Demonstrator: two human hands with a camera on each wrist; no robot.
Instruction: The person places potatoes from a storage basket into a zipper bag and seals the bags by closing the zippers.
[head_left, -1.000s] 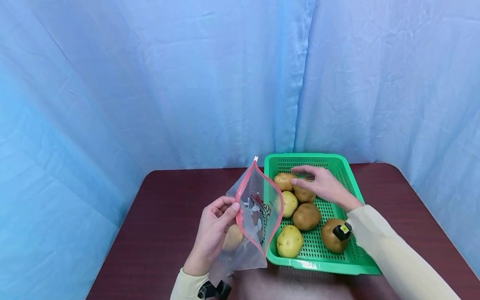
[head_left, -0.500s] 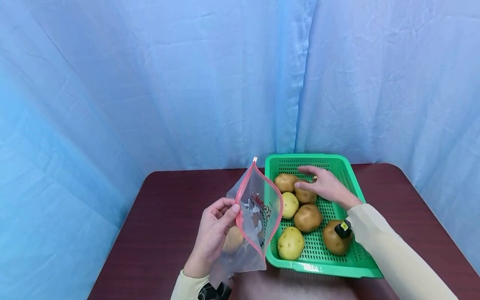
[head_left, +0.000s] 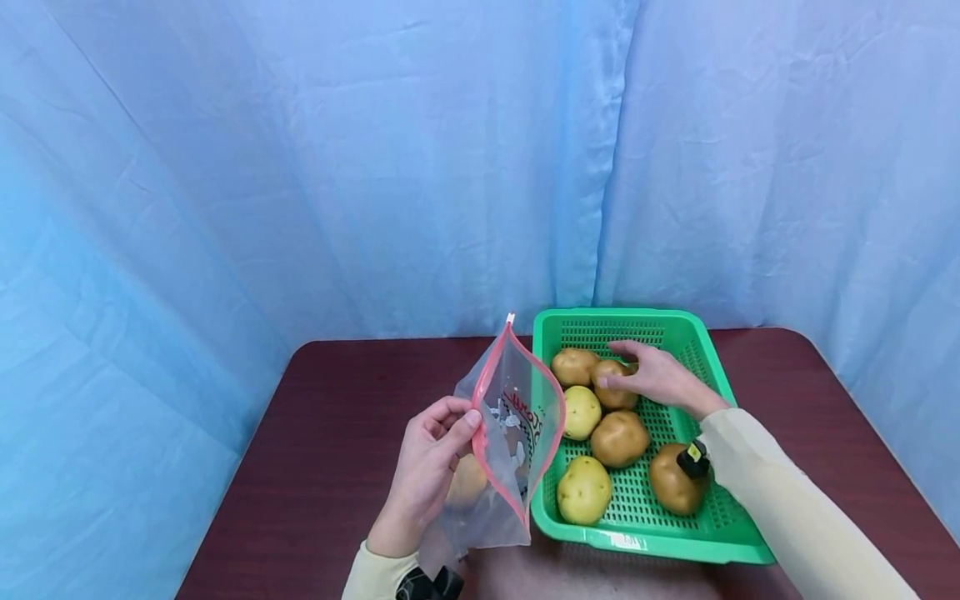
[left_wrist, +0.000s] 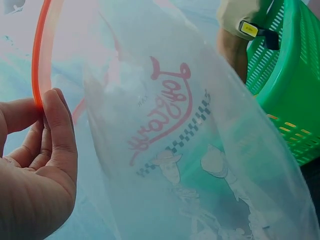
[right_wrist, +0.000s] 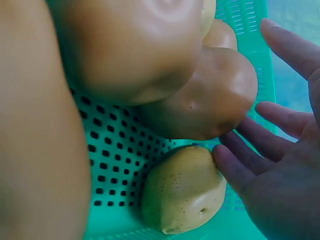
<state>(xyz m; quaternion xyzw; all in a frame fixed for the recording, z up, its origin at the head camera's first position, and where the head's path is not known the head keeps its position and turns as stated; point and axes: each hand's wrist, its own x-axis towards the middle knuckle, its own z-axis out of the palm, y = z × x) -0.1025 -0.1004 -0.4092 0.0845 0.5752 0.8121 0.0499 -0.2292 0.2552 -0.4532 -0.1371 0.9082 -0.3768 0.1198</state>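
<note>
A left hand (head_left: 420,475) pinches a clear, pink-rimmed plastic bag (head_left: 506,450); a right hand (head_left: 663,377) spreads ungripping fingers (right_wrist: 287,44) about a round brown potato (head_left: 617,401), likely firm, best cupped mid-body, in a green plastic basket (head_left: 667,546).

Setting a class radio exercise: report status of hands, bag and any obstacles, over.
Left hand pinches zip bag, mouth open. Right hand, fingers spread, at brown potato in green basket, contact unclear. Other potatoes crowd close beside it.
</note>
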